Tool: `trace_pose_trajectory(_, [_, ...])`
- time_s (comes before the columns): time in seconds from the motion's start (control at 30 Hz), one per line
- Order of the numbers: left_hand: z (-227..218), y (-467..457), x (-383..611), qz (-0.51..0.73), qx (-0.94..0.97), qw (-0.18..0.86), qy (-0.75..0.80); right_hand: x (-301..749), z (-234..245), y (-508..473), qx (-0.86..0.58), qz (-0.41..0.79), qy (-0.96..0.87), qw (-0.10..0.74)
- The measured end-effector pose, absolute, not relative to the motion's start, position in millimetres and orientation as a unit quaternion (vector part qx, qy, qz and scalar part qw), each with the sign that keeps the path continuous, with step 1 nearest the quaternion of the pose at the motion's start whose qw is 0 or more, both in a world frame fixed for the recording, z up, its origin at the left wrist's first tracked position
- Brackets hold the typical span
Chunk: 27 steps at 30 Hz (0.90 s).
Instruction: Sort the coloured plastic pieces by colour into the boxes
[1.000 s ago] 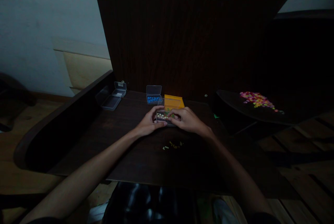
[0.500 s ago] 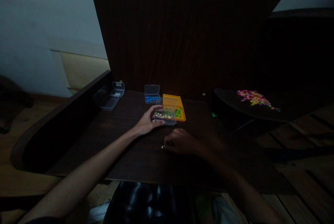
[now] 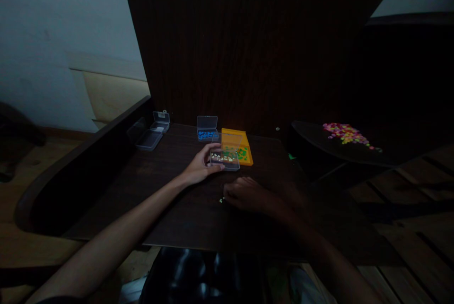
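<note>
My left hand (image 3: 203, 166) grips the left side of a clear plastic box (image 3: 232, 167), thumb at the front and fingers behind. Its lid stands open, and several pale beads (image 3: 227, 158) lie inside. My right hand (image 3: 244, 193) is low over the dark table, fingers curled in and closed; whatever they hold is hidden. Beside its fingertips a few pale beads (image 3: 221, 200) lie on the wood. Just behind the clear box is an open orange box (image 3: 250, 157) with green beads (image 3: 241, 153) in it.
An open clear box (image 3: 207, 122) with blue beads (image 3: 207, 134) stands at the back. Two more open clear boxes, a larger one (image 3: 149, 139) and a smaller one (image 3: 161, 123), are at the back left. Mixed pink and yellow beads (image 3: 347, 134) are heaped on a dark surface at right.
My right hand has shifted very slightly and stays closed near the loose beads. My left hand keeps the clear box in the same place.
</note>
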<state>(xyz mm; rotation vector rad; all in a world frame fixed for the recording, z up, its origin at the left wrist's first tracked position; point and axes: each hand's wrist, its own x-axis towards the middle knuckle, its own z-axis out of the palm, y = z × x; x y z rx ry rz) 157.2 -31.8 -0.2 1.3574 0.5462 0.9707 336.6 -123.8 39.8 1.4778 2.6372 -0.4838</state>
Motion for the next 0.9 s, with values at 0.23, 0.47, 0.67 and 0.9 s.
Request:
trace_pose_trajectory(0.23, [-0.2, -32.3, 157.0, 0.424, 0.598, 0.635, 0.244, 350.9, 66.2, -107.7, 0.435, -0.295, 0.838, -0.148])
trace_pose_trajectory(0.47, [-0.4, -32.5, 157.3, 0.415, 0.6, 0.638, 0.246, 348.0, 77.9, -78.6, 0.466, -0.288, 0.796, -0.257])
trace_pose_trajectory(0.67, [-0.2, -33.0, 157.1, 0.418, 0.608, 0.626, 0.25, 344.7, 68.3, -54.5, 0.482, -0.163, 0.83, -0.228])
trace_pose_trajectory(0.9, [-0.5, -33.4, 156.6, 0.414, 0.601, 0.635, 0.253, 344.6, 59.6, -49.1, 0.421, -0.147, 0.876, -0.184])
